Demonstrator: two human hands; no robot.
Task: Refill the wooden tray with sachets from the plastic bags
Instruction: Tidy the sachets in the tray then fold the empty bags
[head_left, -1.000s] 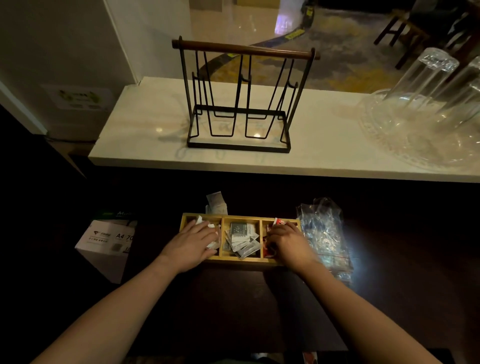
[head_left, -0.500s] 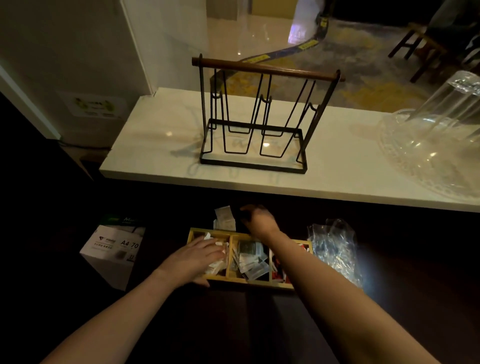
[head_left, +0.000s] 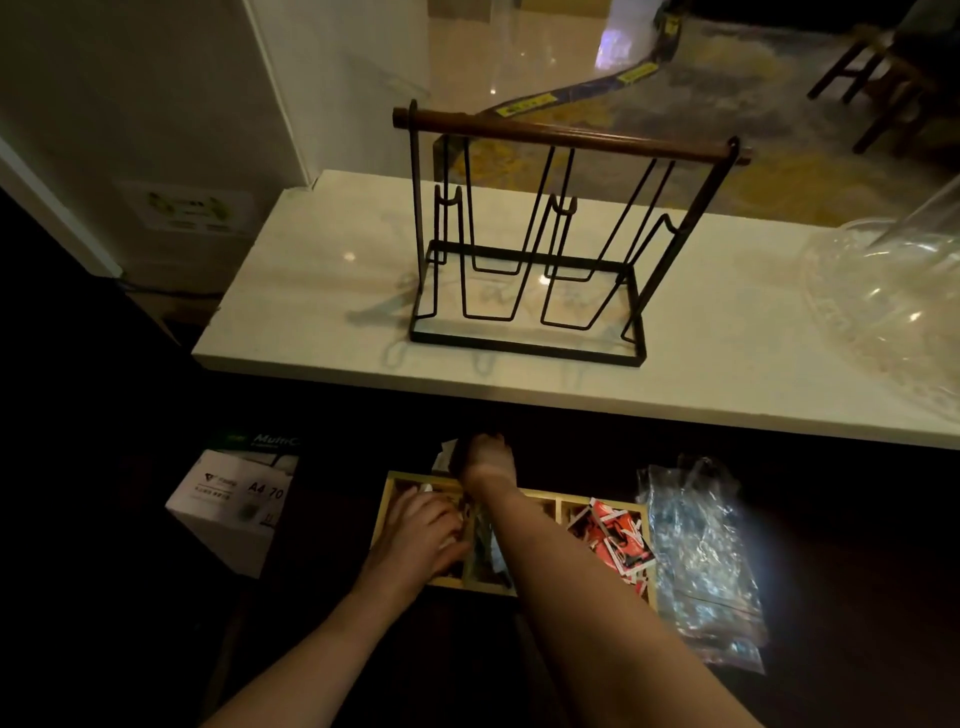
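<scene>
Reach | right hand (head_left: 485, 457) has left the red sachets (head_left: 613, 535), now at pale packet (head_left: 445, 451) behind wooden tray (head_left: 540, 500); grip too dark to tell | left hand (head_left: 423, 535) stays flat in left compartment | plastic bags (head_left: 701, 561) untouched, right of tray | refill pending

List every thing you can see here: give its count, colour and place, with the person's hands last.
tray: one, wooden, on the dark table.
red sachets: several, in the tray's right compartment.
pale packet: one, behind the tray.
bag: one, clear plastic, right of the tray.
rack: one, black wire with a brown bar, on the white counter.
glassware: clear, at the counter's right end.
box: one, white, left of the tray.
left hand: in the left compartment.
right hand: behind the tray, at the packet.
</scene>
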